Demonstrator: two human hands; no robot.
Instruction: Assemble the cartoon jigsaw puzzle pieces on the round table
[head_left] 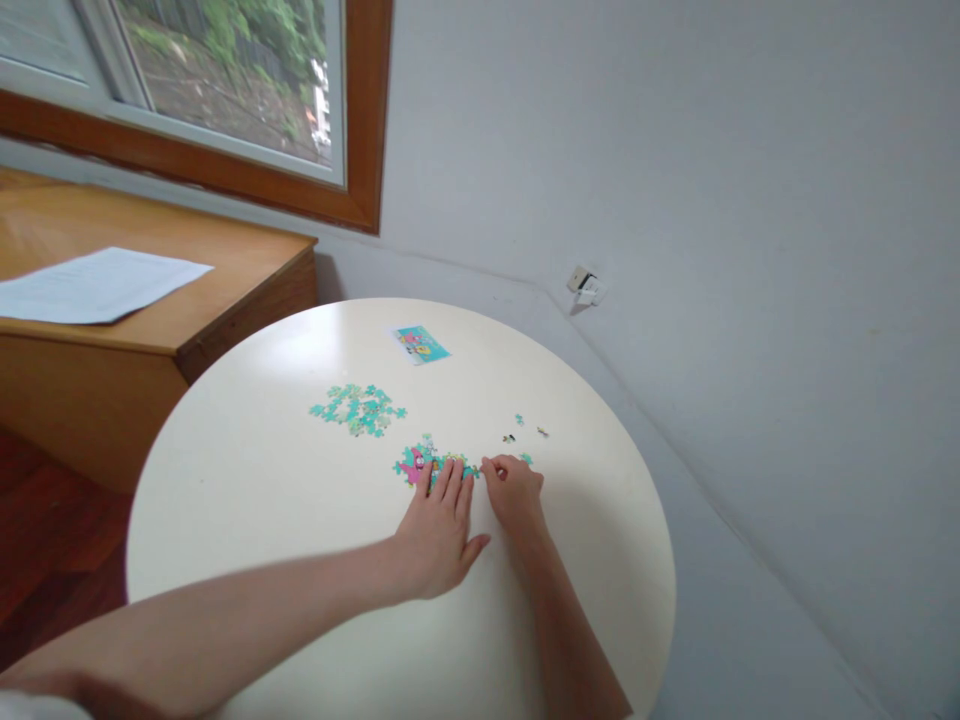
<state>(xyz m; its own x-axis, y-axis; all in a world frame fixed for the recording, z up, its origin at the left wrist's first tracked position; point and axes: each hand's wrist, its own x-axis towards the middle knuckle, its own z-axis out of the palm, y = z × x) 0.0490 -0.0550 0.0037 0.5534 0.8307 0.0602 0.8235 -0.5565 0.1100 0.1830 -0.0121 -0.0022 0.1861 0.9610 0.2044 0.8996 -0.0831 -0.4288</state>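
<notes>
Fingers (448, 485) of the left hand (439, 535) lie stretched out flat and close together, their tips pressing on the near edge of a joined patch of puzzle pieces (431, 463); they grip nothing, and the thumb sticks out to the right, toward the other wrist. Just beside it, the right hand (516, 495) is curled loosely with its fingertips down on the right end of the same patch; whether it pinches a piece cannot be told, since the fingers hide what is under them. The two hands are nearly touching.

That patch lies on the round cream desk (247, 500), a little toward the near side of the middle, and shows pink and turquoise colours. Farther back and to the left sits a looser cluster of turquoise pieces (360, 409), apart from the patch. A few single stray pieces (525, 428) lie to the right, just beyond the right hand. Near the far edge rests a small picture card (421, 344), lying flat.

Left of the round desk stands a wooden cabinet (225, 290) with a white sheet of paper (97, 284) on top, under a wood-framed window (360, 120). A small wall socket (586, 286) sits on the grey wall.
</notes>
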